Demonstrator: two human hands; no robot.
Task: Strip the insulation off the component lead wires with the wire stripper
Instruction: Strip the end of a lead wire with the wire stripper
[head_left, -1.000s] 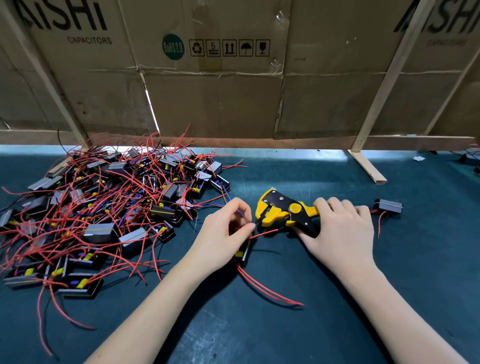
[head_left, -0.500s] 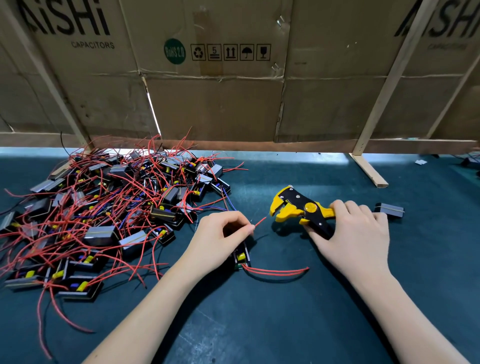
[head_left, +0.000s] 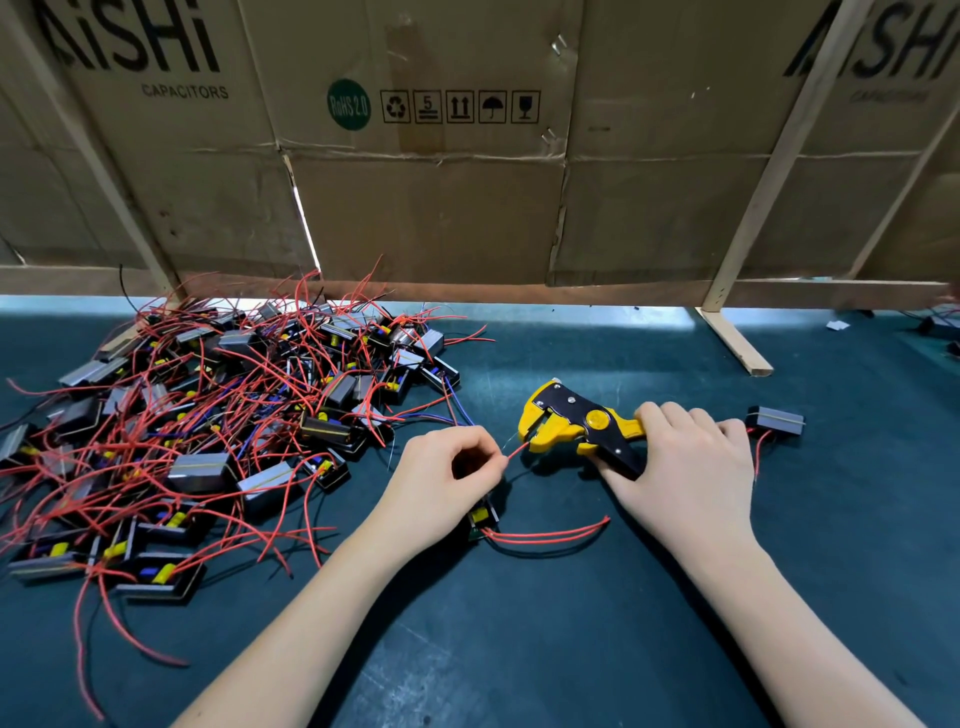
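My right hand grips the handles of a yellow and black wire stripper, its jaws pointing left. My left hand pinches a red lead wire whose tip reaches the stripper's jaws. That wire belongs to a small black component, mostly hidden under my left hand. Two more red leads trail from it to the right across the dark green mat.
A big pile of black components with tangled red wires fills the left of the mat. One single component lies right of my right hand. A cardboard wall with wooden struts stands behind.
The stripper first drew away to the right, leaving the wire tip free. It has now come back left, and the wire tip is at its jaws again.
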